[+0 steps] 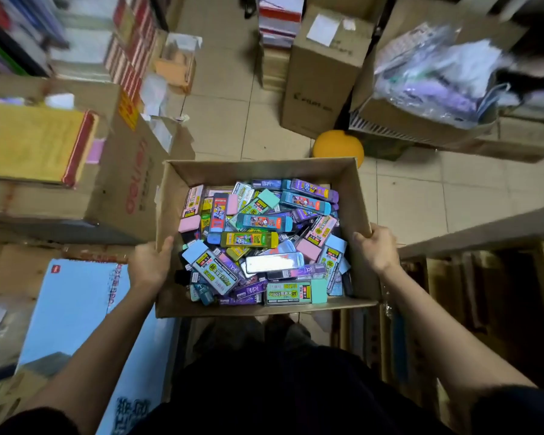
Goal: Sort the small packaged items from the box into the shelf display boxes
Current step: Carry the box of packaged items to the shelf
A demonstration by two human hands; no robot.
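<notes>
Both hands grip the open cardboard box (176, 183): left hand (148, 265) on its left wall, right hand (376, 248) on its right. Inside, jumbled pencil-lead cases (261, 240).

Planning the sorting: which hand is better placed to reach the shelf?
Probably right: the right hand grips the box beside the shelf; the left hand grips its far side.

we see a beige tiled floor (226, 120) crowded with cardboard cartons (321, 73), a round orange object (336, 146), shelving (484, 233) at right.
</notes>
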